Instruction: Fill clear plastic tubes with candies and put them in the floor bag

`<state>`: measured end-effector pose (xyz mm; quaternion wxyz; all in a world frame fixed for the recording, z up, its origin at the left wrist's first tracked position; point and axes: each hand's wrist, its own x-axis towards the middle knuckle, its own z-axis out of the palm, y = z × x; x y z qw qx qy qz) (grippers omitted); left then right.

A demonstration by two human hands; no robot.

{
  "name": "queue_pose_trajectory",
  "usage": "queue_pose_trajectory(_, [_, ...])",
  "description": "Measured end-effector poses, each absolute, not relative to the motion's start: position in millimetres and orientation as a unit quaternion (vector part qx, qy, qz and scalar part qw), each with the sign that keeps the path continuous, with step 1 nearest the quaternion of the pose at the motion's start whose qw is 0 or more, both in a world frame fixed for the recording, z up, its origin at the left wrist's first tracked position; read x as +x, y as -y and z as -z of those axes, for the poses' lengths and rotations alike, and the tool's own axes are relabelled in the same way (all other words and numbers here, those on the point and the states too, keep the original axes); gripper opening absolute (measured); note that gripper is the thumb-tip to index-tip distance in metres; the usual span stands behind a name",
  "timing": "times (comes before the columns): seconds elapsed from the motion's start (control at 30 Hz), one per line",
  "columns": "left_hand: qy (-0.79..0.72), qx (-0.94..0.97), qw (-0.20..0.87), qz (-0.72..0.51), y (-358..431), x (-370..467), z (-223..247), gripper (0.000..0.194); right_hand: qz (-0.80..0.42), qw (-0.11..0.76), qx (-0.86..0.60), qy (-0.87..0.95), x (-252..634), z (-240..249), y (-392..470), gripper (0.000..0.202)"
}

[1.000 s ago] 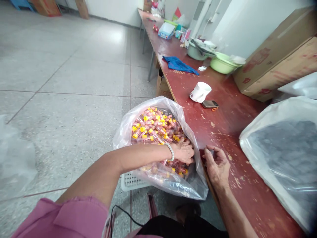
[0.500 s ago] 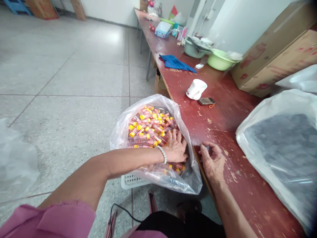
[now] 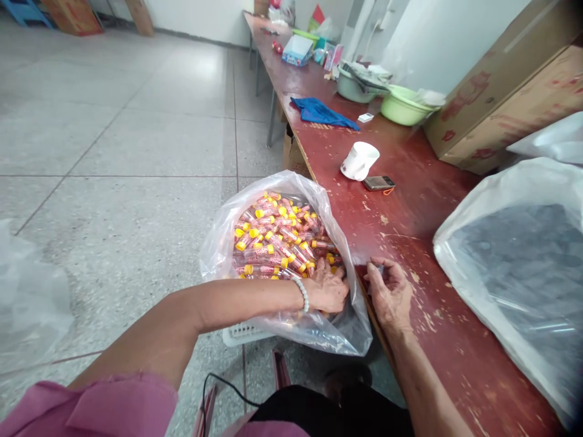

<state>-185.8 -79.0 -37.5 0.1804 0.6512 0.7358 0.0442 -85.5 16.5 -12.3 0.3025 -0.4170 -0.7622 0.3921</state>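
Left hand (image 3: pixel 328 286) down inside clear plastic bag (image 3: pixel 218 243), fingers curled into the pile of small tubes (image 3: pixel 277 237) with yellow caps and red labels; closed on tubes or only resting on them, cannot tell. White bead bracelet (image 3: pixel 302 294) on that wrist, pink sleeve (image 3: pixel 91 406) at bottom left. Bag sitting in a white basket (image 3: pixel 243 332) on the floor, just beside the table edge, mouth wide open, tubes heaped nearly to the rim.

Right hand (image 3: pixel 390 292) resting on the red table (image 3: pixel 455 352) at its near edge, fingers bent with thumb and forefinger pinched together; something small and dark between them, too small to tell. Hand just right of the bag's rim, touching it or not unclear.

On the table further back: white mug (image 3: pixel 359 161) lying on its side, phone (image 3: pixel 379 182) just beside it, blue cloth (image 3: pixel 321 113), green bowl (image 3: pixel 403 104), grey bowl (image 3: pixel 354 87). Cardboard boxes (image 3: pixel 505 97) against the wall at right. Large clear bag (image 3: pixel 514 273) with dark contents on the table right of the right hand, well apart from it. Another bit of clear plastic (image 3: pixel 27 291) at the far left on the floor.
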Motion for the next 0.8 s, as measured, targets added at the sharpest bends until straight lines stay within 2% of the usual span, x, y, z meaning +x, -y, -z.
queue_pose_trajectory(0.13, [-0.727,0.669,0.14,-0.068,82.2,-187.1,42.2,0.043,-0.396,0.305,-0.414,0.76,-85.0,12.7,-16.4,0.035])
queue_pose_trajectory(0.47, [-0.721,0.677,0.122,-0.086,80.7,-188.2,51.2,0.041,-0.411,0.309,-0.413,0.752,-85.2,13.3,-15.6,0.036])
queue_pose_trajectory(0.8, [-0.695,0.705,0.111,-0.087,86.6,-191.4,35.6,0.037,-0.395,0.31,-0.419,0.756,-85.6,11.7,-14.1,0.035])
